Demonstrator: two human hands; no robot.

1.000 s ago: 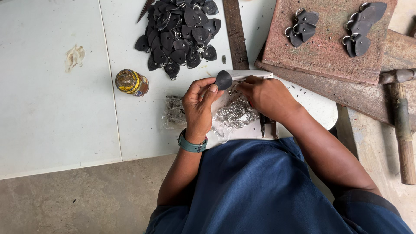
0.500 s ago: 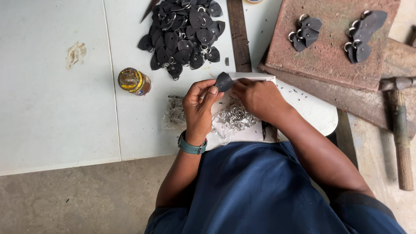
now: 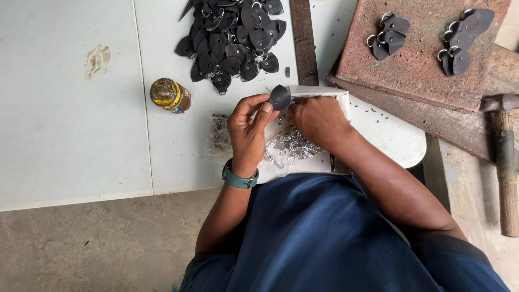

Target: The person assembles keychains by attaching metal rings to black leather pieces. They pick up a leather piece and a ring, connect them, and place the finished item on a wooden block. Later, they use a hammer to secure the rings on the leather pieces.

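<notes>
A small black leather tab [image 3: 279, 97] is pinched between the fingertips of my left hand [image 3: 248, 130] and my right hand [image 3: 318, 120], just above the white table [image 3: 70, 130]. My left wrist wears a teal watch. Under both hands lies a clear bag of small metal rings [image 3: 289, 146] on a white sheet. A second small bag of metal parts [image 3: 218, 135] lies to the left of my left hand. Whether a ring is between my right fingers is hidden.
A heap of black leather tabs with rings [image 3: 230, 40] lies at the table's far side. A small round yellow-lidded tin [image 3: 169, 94] stands left of it. On a reddish slab [image 3: 421, 59] at the right lie two small bunches of tabs [image 3: 389, 35]. A hammer [image 3: 505, 157] lies far right.
Both hands stay together on the black tab, turning it slightly. The view has shifted a little; nothing else on the table has moved.
</notes>
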